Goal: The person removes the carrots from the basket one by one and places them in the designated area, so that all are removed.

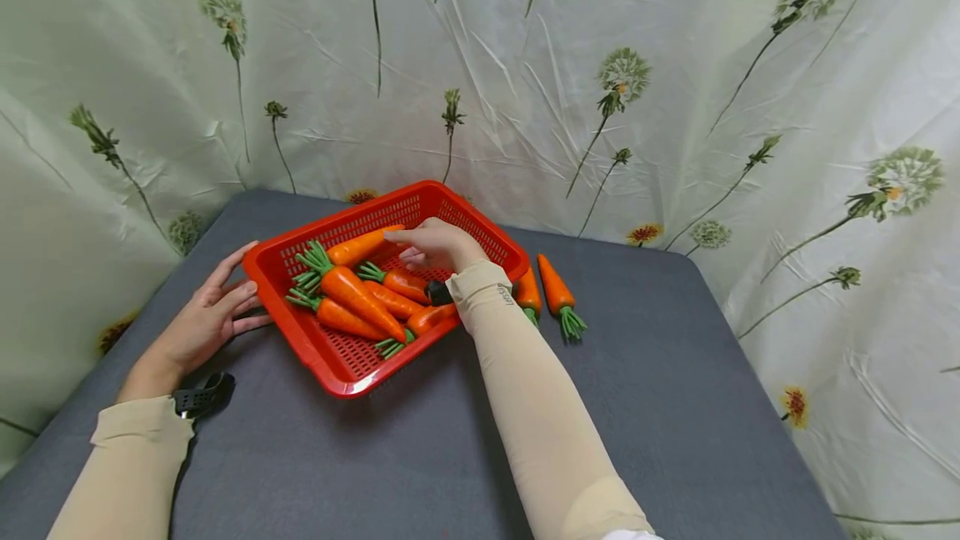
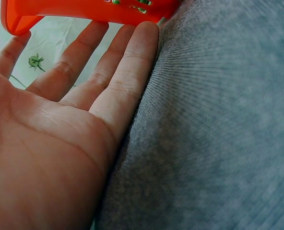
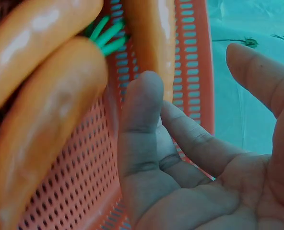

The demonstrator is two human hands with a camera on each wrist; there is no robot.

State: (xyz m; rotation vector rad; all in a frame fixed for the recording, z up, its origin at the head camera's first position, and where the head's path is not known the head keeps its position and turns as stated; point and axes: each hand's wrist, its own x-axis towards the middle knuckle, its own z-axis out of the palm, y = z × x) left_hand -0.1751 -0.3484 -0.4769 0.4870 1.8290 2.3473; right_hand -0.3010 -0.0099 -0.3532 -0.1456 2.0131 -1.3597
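A red plastic basket (image 1: 348,388) with slotted walls holds several orange carrots (image 1: 358,298) with green tops. My left hand (image 1: 202,319) is at the basket's left end, its straight fingertips touching the red side under the rim, as the left wrist view confirms. Inside the basket, towards the back right, my right hand (image 1: 442,244) hovers with fingers loosely bent and thumb apart. Its fingertips are beside the narrow end of the rearmost carrot (image 1: 360,247). In the right wrist view this carrot (image 3: 151,38) lies along the slotted wall; nothing is visibly gripped.
Two carrots lie on the grey tabletop (image 1: 660,407) to the right of the basket: one carrot (image 1: 557,286) in full view, the other carrot (image 1: 528,294) partly hidden by the basket. A pale curtain (image 1: 510,90) with dandelion prints hangs behind the table.
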